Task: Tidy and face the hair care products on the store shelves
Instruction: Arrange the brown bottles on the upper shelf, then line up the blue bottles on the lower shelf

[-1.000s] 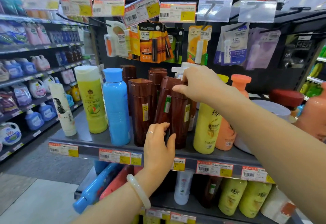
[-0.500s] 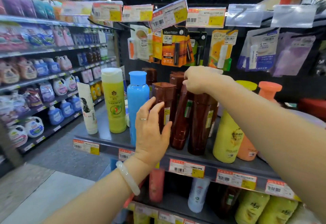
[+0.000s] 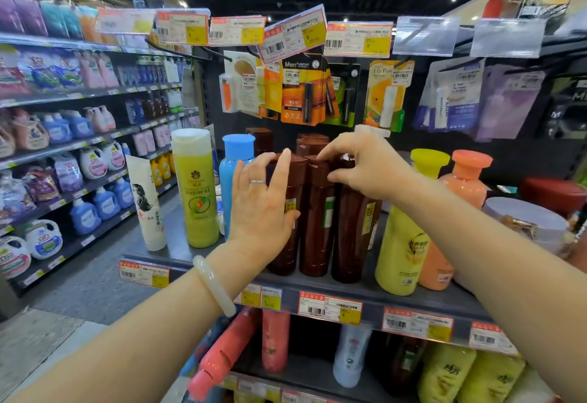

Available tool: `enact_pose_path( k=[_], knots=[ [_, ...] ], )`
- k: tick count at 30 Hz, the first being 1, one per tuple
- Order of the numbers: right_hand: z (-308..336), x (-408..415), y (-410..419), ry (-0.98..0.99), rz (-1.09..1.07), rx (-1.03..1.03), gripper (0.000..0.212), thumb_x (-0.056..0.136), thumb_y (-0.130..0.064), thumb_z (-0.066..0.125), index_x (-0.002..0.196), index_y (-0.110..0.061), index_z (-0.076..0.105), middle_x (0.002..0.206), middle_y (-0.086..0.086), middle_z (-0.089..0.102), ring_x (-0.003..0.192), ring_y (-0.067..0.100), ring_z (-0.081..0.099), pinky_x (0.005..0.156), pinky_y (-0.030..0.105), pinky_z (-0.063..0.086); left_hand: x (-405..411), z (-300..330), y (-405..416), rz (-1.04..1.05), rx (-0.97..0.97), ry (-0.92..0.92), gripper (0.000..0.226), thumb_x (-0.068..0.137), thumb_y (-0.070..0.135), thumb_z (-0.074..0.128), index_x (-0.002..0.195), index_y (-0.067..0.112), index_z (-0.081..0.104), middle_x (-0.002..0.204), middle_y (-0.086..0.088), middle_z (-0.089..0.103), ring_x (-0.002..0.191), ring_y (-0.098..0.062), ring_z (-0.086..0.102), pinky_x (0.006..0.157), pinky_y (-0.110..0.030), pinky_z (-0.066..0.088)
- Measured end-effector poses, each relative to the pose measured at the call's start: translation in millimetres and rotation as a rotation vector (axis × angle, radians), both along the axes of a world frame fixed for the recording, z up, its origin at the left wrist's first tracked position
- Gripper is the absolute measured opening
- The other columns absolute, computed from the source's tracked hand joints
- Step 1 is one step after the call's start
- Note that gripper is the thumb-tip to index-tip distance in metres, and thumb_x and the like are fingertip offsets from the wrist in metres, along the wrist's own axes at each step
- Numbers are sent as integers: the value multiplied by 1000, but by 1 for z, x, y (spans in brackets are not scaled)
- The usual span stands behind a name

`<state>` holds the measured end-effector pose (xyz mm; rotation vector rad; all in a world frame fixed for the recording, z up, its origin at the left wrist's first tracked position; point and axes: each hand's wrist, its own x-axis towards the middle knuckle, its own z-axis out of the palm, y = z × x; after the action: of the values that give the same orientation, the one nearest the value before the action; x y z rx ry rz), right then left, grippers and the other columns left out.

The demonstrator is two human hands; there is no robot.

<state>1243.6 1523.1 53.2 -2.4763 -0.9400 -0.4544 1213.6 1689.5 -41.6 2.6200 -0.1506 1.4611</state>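
Note:
Three tall brown bottles stand side by side at the front of the grey shelf (image 3: 365,290): a left one (image 3: 286,253), a middle one (image 3: 317,231) and a right one (image 3: 351,237). My left hand (image 3: 260,209) presses flat against the left bottle's side, fingers straight and spread. From above, my right hand (image 3: 368,164) reaches down and pinches the middle bottle's cap between forefinger and thumb, hiding the right bottle's cap. More brown bottles (image 3: 313,144) stand behind.
Left of the brown group stand a blue bottle (image 3: 236,151), a yellow-green bottle (image 3: 197,190) and a white tube (image 3: 146,205). To the right are a yellow bottle (image 3: 403,244) and an orange bottle (image 3: 467,180). Carded packs hang above. An aisle of detergent shelves runs left.
My left hand has risen from the bottles' bases to the left bottle's upper side. The leaning brown bottle now stands upright, and my right hand has gone from a fist to a fingertip pinch.

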Motion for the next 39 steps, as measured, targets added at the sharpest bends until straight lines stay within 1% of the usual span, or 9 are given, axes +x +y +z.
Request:
enact_pose_path(
  k=[3,8,10,14,17,21,26,36,39],
  knots=[
    [-4,-1,0,1,23,38,35,78,-7,70,111,-16,65,111,2,62,107,17,55,97,37,44,3,1,2,4,33,-49,97,48,27,89,130,12,39,123,-14,42,113,-27,28,105,-49,17],
    [-5,-4,1,-101,44,26,31,78,-15,71,109,-13,66,110,4,63,105,16,55,91,20,44,-3,-4,6,-53,16,-51,99,56,32,84,136,17,26,131,-7,24,124,-28,23,109,-49,13],
    [-7,-11,3,-205,28,143,24,81,-15,68,104,-11,68,105,3,64,101,14,56,83,7,36,-11,-12,8,-141,-98,-77,85,69,35,72,137,18,25,137,-6,23,130,-25,22,114,-49,15],
    [-31,-40,16,-243,110,383,14,83,-10,64,97,-10,67,90,-4,63,82,3,56,77,7,43,-31,-47,25,-208,-486,-124,68,77,35,58,134,10,33,137,-12,35,130,-21,29,112,-38,21],
    [-74,-60,35,-111,182,360,16,81,-15,63,97,-12,66,88,-4,63,80,5,57,76,15,46,-40,-68,40,-117,-680,25,79,72,30,72,136,2,34,136,-19,40,130,-26,32,111,-32,23],
    [-122,-68,54,27,174,283,23,83,-21,60,104,-14,64,98,-5,63,91,5,56,83,20,46,-36,-75,51,-153,-823,303,92,69,23,79,142,9,24,143,-9,34,133,-20,32,107,-27,25],
    [-143,-62,59,122,116,266,24,85,-19,61,109,-17,62,104,-7,60,98,6,56,87,25,48,-18,-72,55,-267,-914,409,94,66,21,82,141,15,24,141,-2,37,127,-15,40,104,-29,35],
    [-140,-59,53,159,163,270,26,87,-17,61,112,-15,60,105,-8,59,96,2,53,87,14,43,-10,-68,48,-340,-1027,242,65,65,15,82,116,21,42,104,9,57,101,-15,58,86,-32,50],
    [-128,-61,60,133,200,383,27,84,-15,64,111,-14,60,101,-8,57,96,0,51,85,11,42,-23,-67,50,-396,-1079,134,69,56,29,83,113,19,46,105,2,60,99,-16,61,85,-34,52]
  ],
)
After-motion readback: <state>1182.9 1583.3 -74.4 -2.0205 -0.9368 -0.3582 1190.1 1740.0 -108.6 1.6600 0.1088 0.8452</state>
